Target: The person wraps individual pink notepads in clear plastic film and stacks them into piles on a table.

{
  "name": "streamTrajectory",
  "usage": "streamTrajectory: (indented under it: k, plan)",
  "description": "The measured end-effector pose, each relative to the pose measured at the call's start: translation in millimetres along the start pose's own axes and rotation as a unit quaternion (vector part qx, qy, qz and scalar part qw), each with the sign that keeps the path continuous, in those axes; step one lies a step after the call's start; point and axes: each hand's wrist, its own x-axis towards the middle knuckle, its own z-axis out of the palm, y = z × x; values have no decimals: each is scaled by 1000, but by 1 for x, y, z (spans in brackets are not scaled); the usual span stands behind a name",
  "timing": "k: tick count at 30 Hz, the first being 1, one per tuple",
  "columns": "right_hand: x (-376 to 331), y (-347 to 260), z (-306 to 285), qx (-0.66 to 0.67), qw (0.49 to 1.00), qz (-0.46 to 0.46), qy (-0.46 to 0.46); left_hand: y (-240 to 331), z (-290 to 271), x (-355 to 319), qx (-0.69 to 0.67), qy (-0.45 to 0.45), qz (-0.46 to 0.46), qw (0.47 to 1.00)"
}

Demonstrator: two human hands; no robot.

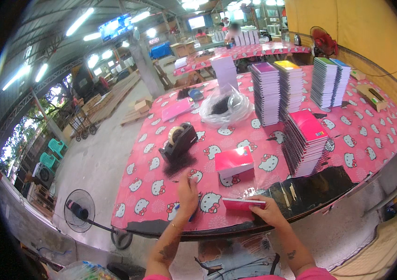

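My right hand [264,211] grips a thin pink notebook [241,203] in clear film, lying flat near the table's front edge. My left hand [187,195] rests on the pink patterned tablecloth [151,186], fingers bent over a blue pen [192,215]. Just beyond both hands sits a wrapped pink pack of notebooks [234,162]. A black tape dispenser [178,141] with a roll of tape stands behind my left hand.
Tall stacks of notebooks [304,142] [265,93] [289,88] [326,81] stand to the right and behind. A clear plastic bag [225,106] lies mid-table. A floor fan [79,210] stands at lower left. People work at far tables [254,49].
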Motion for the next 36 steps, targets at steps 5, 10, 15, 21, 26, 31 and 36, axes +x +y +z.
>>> streamTrajectory:
  k: [5, 10, 15, 21, 26, 31, 36]
  plan:
    - [1, -2, 2, -1, 1000, 22, 1, 25, 23, -82, -226, -37, -155, 961]
    - [5, -2, 9, 16, 999, 50, -1, 64, 37, -126, -208, -82, -91, 970]
    - [3, -4, 3, -22, 1000, 12, -11, 56, 18, -98, -186, -120, -59, 973]
    - [3, -4, 5, -25, 1000, -5, -15, 42, -14, -74, -42, -129, -4, 991]
    - [3, 0, 4, -38, 999, -16, -12, 41, -6, -78, -22, -130, 60, 989]
    - [3, 4, 3, -31, 999, 6, -3, 43, -4, -76, 6, -94, 99, 991]
    - [3, 0, 4, -37, 999, 5, 0, 47, -7, -73, 29, -100, 110, 988]
